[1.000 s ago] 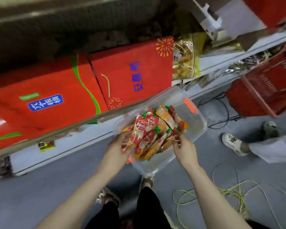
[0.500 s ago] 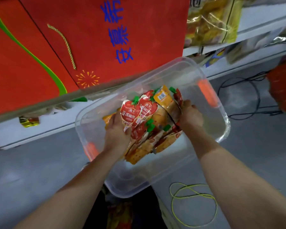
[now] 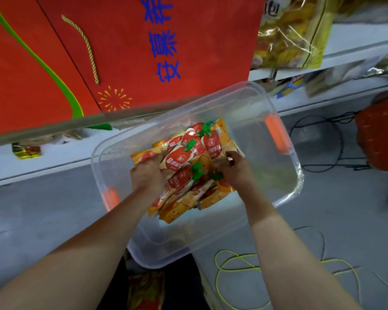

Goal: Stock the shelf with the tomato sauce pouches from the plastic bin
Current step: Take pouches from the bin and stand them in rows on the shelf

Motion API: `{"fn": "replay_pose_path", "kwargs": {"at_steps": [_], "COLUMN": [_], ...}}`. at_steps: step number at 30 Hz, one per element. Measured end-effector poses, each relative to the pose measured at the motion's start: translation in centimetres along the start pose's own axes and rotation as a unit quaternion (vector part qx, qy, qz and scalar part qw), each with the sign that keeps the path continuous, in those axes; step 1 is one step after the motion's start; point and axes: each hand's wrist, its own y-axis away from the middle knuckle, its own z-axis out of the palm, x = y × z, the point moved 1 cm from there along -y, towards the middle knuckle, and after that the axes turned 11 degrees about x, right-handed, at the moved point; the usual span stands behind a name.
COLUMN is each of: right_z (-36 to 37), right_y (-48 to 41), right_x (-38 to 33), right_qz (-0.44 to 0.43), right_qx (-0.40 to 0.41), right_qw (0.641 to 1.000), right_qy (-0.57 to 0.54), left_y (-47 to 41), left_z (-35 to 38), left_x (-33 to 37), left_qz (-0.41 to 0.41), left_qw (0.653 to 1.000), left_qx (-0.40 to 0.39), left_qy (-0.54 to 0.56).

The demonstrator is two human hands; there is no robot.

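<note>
A clear plastic bin [image 3: 285,189] with orange handle clips sits low in front of me. Inside lies a heap of several tomato sauce pouches [image 3: 188,166], red and orange with green caps. My left hand [image 3: 147,175] grips the left side of the heap, fingers curled into the pouches. From the right, my right hand [image 3: 233,170] grips the same heap, fingers curled round the pouches there. The shelf [image 3: 43,133] runs just beyond the bin, its grey edge above the bin's far rim.
Large red gift boxes [image 3: 126,52] fill the shelf above the bin. Yellow snack bags [image 3: 289,34] stand at the upper right on a white shelf board. A red basket [image 3: 381,135] is at the right. Black and yellow cables [image 3: 240,262] lie on the grey floor.
The view has closed in on the bin. Both hands have pressed in on the pouch heap from either side and now grip it together.
</note>
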Motion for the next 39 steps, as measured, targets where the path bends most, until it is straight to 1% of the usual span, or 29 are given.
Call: {"fn": "replay_pose_path", "kwargs": {"at_steps": [2, 3, 6, 8, 11, 13, 15, 19, 22, 26, 31, 36, 39], "right_z": [0.5, 0.7, 0.3, -0.5, -2.1, -3.3, -4.5, -6.2, -6.8, -6.8, -6.0, -4.8, -4.2], "right_y": [-0.5, -0.7, -0.7, 0.1, 2.5, 4.5, 6.8, 12.5, 16.9, 22.8, 29.5, 35.2, 38.5], "right_x": [-0.1, -0.1, -0.3, -0.6, -1.8, -2.8, -4.3, -8.0, -11.2, -16.2, -23.4, -30.7, -35.2], "right_qz": [-0.013, -0.014, -0.018, -0.036, -0.071, -0.09, -0.09, -0.082, -0.089, -0.106, -0.174, -0.269, -0.333], "right_qx": [-0.014, -0.01, 0.019, 0.059, 0.112, 0.124, 0.118, 0.082, 0.066, 0.036, 0.056, 0.067, 0.074], "right_qw": [0.998, 0.998, 0.999, 0.997, 0.991, 0.988, 0.988, 0.981, 0.969, 0.929, 0.896, 0.878, 0.868], "right_qy": [0.052, 0.059, 0.046, 0.042, 0.006, -0.011, -0.029, -0.154, -0.223, -0.353, -0.404, -0.39, -0.36], "left_y": [0.3, 0.4, 0.9, 1.3, 2.4, 3.4, 4.6, 6.5, 8.1, 9.8, 10.9, 11.4, 11.9], "left_z": [-0.2, -0.5, -1.4, -2.6, -5.1, -7.1, -9.4, -14.7, -19.3, -26.5, -35.4, -43.8, -48.4], "left_x": [-0.2, -0.3, -0.7, -0.6, -0.2, 0.2, 0.6, 0.4, -1.4, -4.9, -9.6, -13.8, -16.0], "left_qz": [-0.004, -0.005, 0.024, 0.045, 0.043, 0.036, 0.029, -0.002, 0.022, 0.054, 0.068, 0.118, 0.129], "left_qw": [0.999, 0.998, 0.993, 0.988, 0.977, 0.964, 0.948, 0.932, 0.911, 0.897, 0.859, 0.834, 0.811], "left_qx": [0.005, 0.005, 0.013, 0.02, 0.019, 0.003, -0.004, 0.005, 0.013, 0.042, 0.076, 0.133, 0.149], "left_qy": [0.032, 0.056, 0.115, 0.143, 0.206, 0.263, 0.316, 0.362, 0.411, 0.437, 0.502, 0.522, 0.55]}}
